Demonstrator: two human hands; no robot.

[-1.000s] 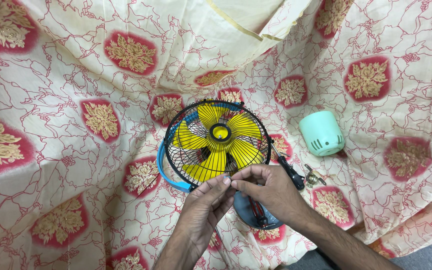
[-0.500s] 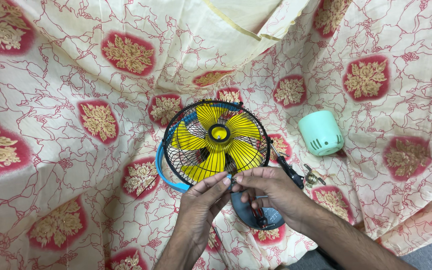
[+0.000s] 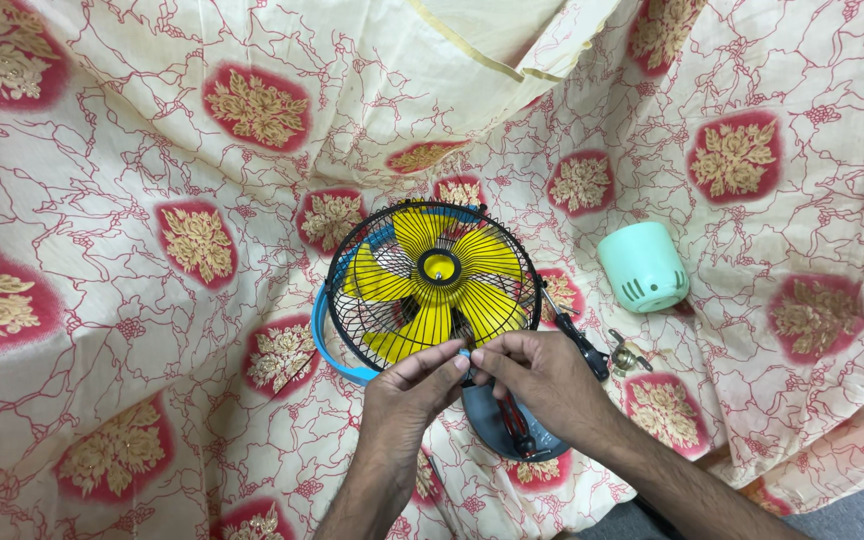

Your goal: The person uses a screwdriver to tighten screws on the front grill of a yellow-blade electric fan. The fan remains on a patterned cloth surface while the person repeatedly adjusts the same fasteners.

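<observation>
A small table fan [image 3: 432,285] lies on a patterned cloth: black wire grille, yellow blades, a blue rim band hanging loose at its left. My left hand [image 3: 407,390] and my right hand [image 3: 542,375] meet at the grille's lower edge, fingertips pinching the blue band and wire there. The fan's grey base [image 3: 507,430] shows beneath my right hand, with a red-handled tool [image 3: 515,425] lying on it.
A mint-green plastic motor cover [image 3: 644,267] lies right of the fan. A black-handled screwdriver [image 3: 572,330] and a small metal clip [image 3: 627,355] rest beside my right hand. The cream and red floral cloth [image 3: 152,200] covers the whole surface, folded at the top.
Both hands stay at the grille's lower edge with only small finger movements; the fan has shifted very slightly.
</observation>
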